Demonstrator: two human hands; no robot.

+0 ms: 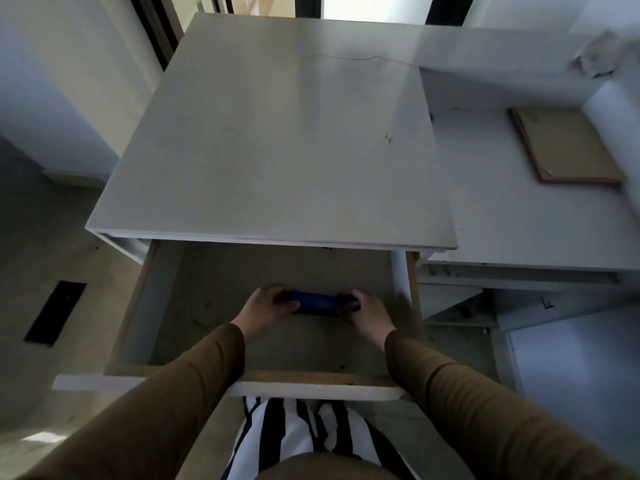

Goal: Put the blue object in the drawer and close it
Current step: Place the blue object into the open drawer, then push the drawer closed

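We observe a dim room with pale walls and a bare floor; a dark rectangular plate [55, 312] is set into the floor on the left. In the centre stands one white cabinet, and its flat top [277, 140] carries nothing. To the right is a lower white shelf unit [512, 216], on which one tan folder [568, 150] with a reddish edge lies flat.

One drawer [221, 377] is pulled fully out toward us from beneath the cabinet top. We see its raw wooden side walls, its white front rail and its grey floor panel. The drawer contains one item: the blue object [315, 304], a flat rectangular piece positioned low over the middle of the drawer floor. We cannot tell whether it rests on the floor panel or sits just above it.

Both arms reach over the front rail into the drawer, each in a brown sleeve [194, 372]. The left hand [266, 306] closes on the left end of the blue object, thumb near us and fingers curled over the far side. The right hand [363, 311] closes on the right end in the same manner. We count two hands, both gripping the single object.

Below the front rail, striped black-and-white clothing [294, 438] is visible.
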